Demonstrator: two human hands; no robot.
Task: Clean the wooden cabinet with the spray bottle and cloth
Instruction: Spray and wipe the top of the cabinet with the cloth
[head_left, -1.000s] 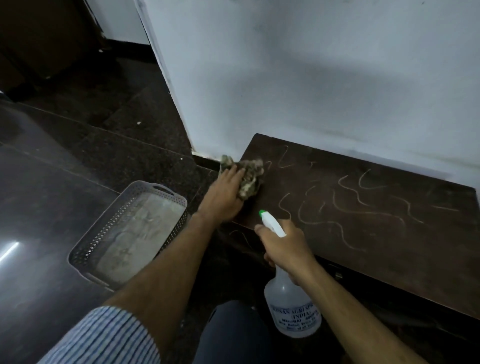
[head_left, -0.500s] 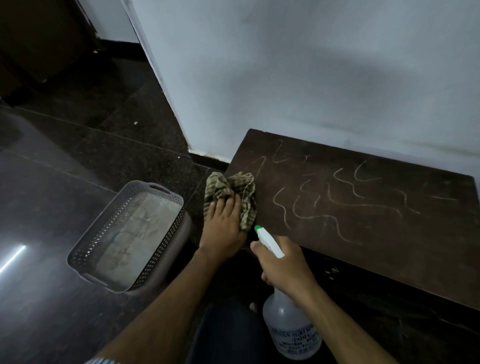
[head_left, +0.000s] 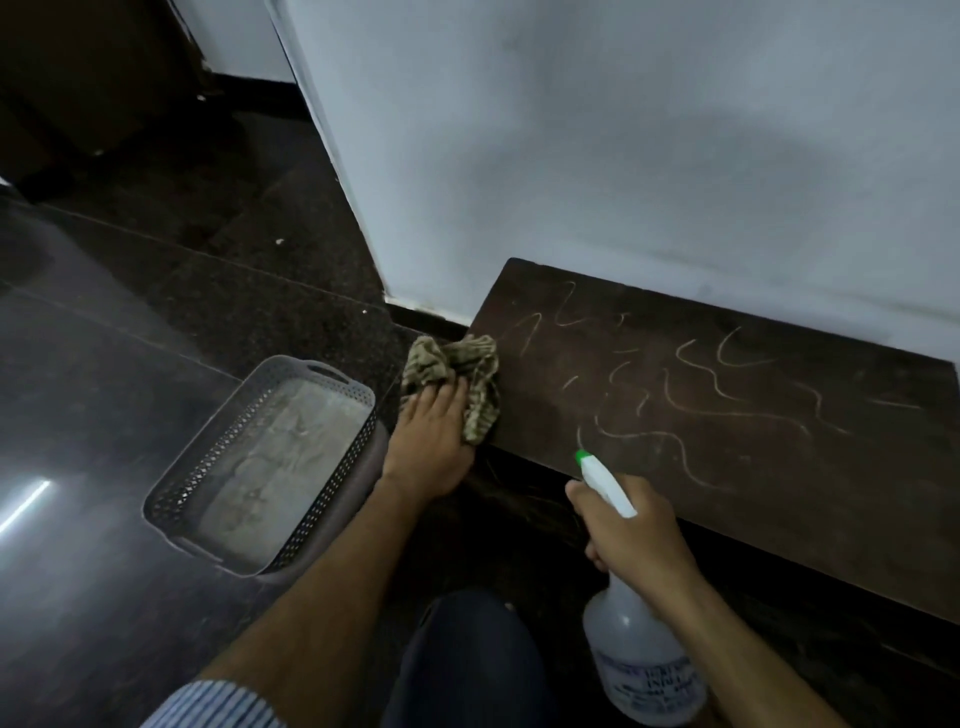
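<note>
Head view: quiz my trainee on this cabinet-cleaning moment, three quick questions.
1. True or false: the left hand presses the cloth at the left edge of the cabinet top.
2. The right hand grips: A) a sponge, B) the spray bottle, C) a brush?
3. Fill in: on the floor left of the cabinet top stands a grey perforated ___.
Key: 1 true; 2 B; 3 basket.

The spray bottle (head_left: 644, 665) label is blurred, its trigger hidden by the right hand (head_left: 639, 535). The wooden cabinet (head_left: 779, 493) is cut off rightward.
</note>
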